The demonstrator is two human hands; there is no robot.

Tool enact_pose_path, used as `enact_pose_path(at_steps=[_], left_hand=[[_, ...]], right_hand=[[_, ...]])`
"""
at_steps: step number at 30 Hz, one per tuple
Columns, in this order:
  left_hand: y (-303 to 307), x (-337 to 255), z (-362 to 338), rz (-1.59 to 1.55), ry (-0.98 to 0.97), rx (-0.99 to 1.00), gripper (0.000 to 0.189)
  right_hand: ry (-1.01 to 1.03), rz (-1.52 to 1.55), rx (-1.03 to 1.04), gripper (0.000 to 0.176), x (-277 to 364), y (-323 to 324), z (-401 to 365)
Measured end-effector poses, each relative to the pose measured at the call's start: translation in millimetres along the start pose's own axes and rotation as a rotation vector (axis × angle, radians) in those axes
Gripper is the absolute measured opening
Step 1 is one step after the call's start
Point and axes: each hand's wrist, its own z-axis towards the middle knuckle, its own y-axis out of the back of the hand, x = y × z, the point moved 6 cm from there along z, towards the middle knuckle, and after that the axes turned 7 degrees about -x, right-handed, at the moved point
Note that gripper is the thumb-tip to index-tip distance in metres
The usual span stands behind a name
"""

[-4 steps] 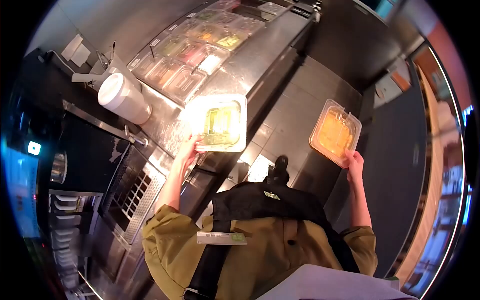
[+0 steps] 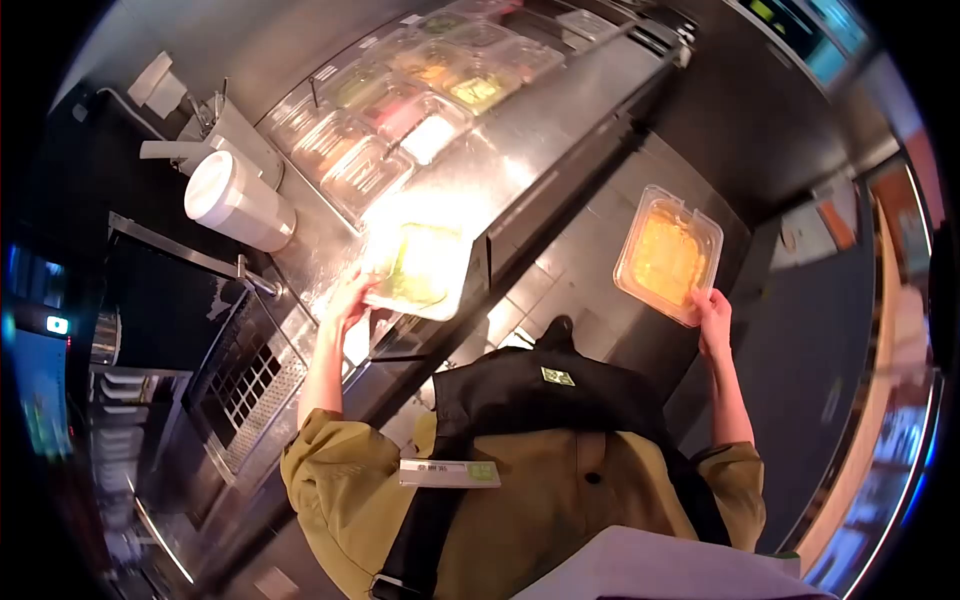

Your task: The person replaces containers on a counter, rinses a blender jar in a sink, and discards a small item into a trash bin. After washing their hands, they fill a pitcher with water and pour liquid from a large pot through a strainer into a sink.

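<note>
My left hand (image 2: 350, 297) grips the near left corner of a clear lidded container (image 2: 423, 272) with green contents, held over the edge of the steel counter in bright glare. On the right, my right hand (image 2: 711, 312) holds a second clear container (image 2: 668, 256) by its lower right corner, out over the floor. Orange-yellow pieces fill that one. Both containers are roughly level, and wide apart from each other.
Several lidded food containers (image 2: 366, 177) stand in rows along the back of the steel counter (image 2: 560, 115). A white tub (image 2: 240, 201) stands at the left, near a sink-like recess with a grid (image 2: 245, 387). A dark surface (image 2: 800, 350) lies at the right.
The green container has shifted slightly left and down in view with my left hand. The orange-yellow one stays almost in place. The counter and its containers appear shifted as the view turned.
</note>
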Motion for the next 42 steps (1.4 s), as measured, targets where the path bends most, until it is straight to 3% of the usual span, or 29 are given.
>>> enact_pose_path(at_steps=[2, 5, 6, 10, 14, 15, 17, 18, 20, 23, 26, 28, 31, 33, 35, 37, 39, 41, 42], left_hand=[[-15, -3, -7, -0.027, 0.058, -0.164, 0.026], [16, -6, 6, 0.087, 0.080, -0.202, 0.028], [11, -15, 2, 0.104, 0.084, -0.309, 0.024], [16, -54, -5, 0.331, 0.115, -0.476, 0.017], [29, -75, -4, 0.525, 0.272, -0.658, 0.030], [33, -90, -3, 0.681, 0.242, -0.723, 0.039], [97, -85, 18, 0.974, -0.072, -0.905, 0.041], [64, -128, 34, 0.912, -0.190, -0.906, 0.037], [22, -183, 82, 0.505, -0.159, -0.813, 0.026], [12, -229, 188, 0.575, -0.273, -0.580, 0.022], [25, -236, 303, 0.489, -0.129, -0.566, 0.022], [43, -239, 380, 0.680, -0.183, -0.585, 0.018], [54, -266, 467, 1.176, -0.410, -0.674, 0.018], [65, -278, 509, 1.357, -0.447, -0.773, 0.022], [78, -289, 538, 1.431, -0.424, -0.790, 0.023], [80, -301, 550, 1.512, -0.326, -0.832, 0.023], [90, -295, 572, 1.476, -0.205, -0.713, 0.024], [104, -286, 587, 1.436, -0.119, -0.613, 0.026], [111, -283, 595, 1.416, -0.100, -0.570, 0.027]], right_hand=[[0.014, -0.073, 0.094, 0.017, 16, -10, 72], [0.030, -0.153, 0.242, 0.020, 36, -52, 174], [0.023, -0.160, 0.280, 0.021, 45, -69, 204], [-0.015, -0.145, 0.373, 0.023, 50, -138, 300], [-0.050, -0.045, 0.376, 0.019, 50, -198, 354], [-0.067, -0.030, 0.361, 0.020, 49, -211, 366], [-0.105, -0.015, 0.320, 0.020, 40, -222, 388], [-0.122, -0.026, 0.306, 0.019, 40, -227, 396], [-0.151, -0.012, 0.243, 0.019, 35, -238, 411], [-0.151, 0.023, 0.146, 0.019, 22, -246, 427], [-0.179, 0.077, 0.096, 0.020, 34, -268, 432], [-0.219, 0.063, 0.116, 0.020, 37, -276, 434], [-0.283, -0.027, 0.177, 0.021, 42, -289, 438], [-0.452, -0.085, 0.305, 0.029, 50, -282, 442], [-0.636, -0.044, 0.136, 0.036, 75, -288, 436], [-0.518, -0.139, 0.153, 0.051, 73, -272, 469], [-0.368, -0.306, -0.103, 0.049, 60, -231, 520], [0.063, -0.469, -0.099, 0.044, 57, -216, 570], [0.146, -0.463, 0.002, 0.040, 62, -227, 577]])
